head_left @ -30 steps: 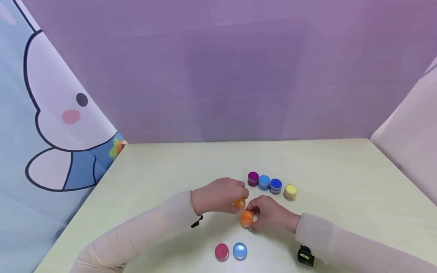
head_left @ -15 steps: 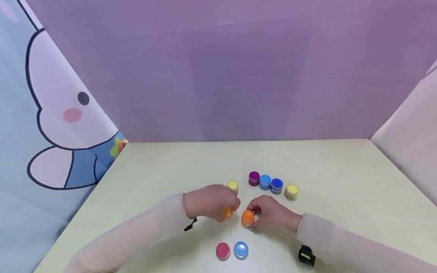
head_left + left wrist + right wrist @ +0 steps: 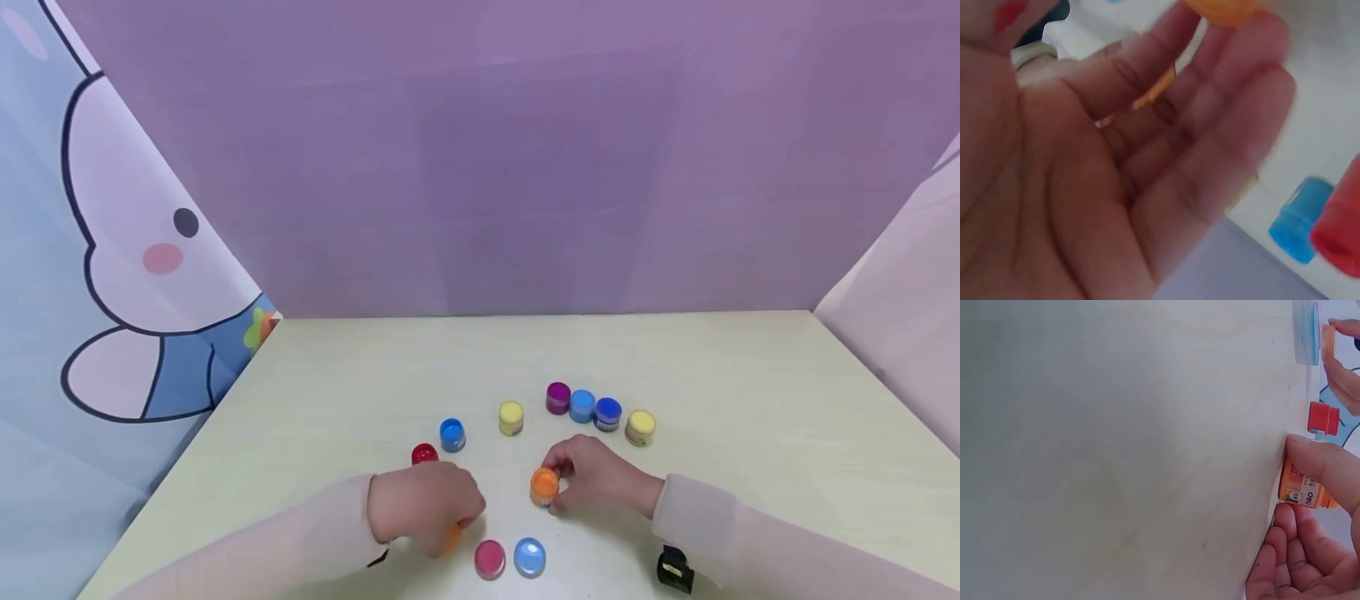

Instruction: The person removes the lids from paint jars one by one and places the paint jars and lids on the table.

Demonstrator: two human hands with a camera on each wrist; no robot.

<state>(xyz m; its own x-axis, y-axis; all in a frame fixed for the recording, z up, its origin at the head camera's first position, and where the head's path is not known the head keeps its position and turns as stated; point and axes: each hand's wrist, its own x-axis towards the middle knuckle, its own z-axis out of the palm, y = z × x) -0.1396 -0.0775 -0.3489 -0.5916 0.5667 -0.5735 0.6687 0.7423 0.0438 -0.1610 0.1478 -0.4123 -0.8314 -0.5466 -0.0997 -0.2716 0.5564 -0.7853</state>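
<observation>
Low over the table, my left hand (image 3: 427, 507) pinches an orange lid (image 3: 452, 538) between thumb and fingers; part of the lid also shows at the top of the left wrist view. My right hand (image 3: 603, 475) holds a small orange paint jar (image 3: 543, 487), uncapped and upright on the table, with thumb and fingers on its sides. A printed label on this jar shows in the right wrist view. Just right of my left hand lie a red lid (image 3: 490, 559) and a blue lid (image 3: 529, 557), side by side.
Behind my left hand stand a red jar (image 3: 424, 452), partly hidden, and an uncapped blue jar (image 3: 452, 435). Farther back are a yellow jar (image 3: 511, 418), a purple jar (image 3: 558, 398), a light blue jar (image 3: 582, 406), a dark blue jar (image 3: 607, 414) and another yellow jar (image 3: 641, 427).
My left hand has carried the orange lid away from the orange jar, leftward and nearer to me, uncovering the yellow, blue and red jars behind. The right hand stays on the orange jar.
</observation>
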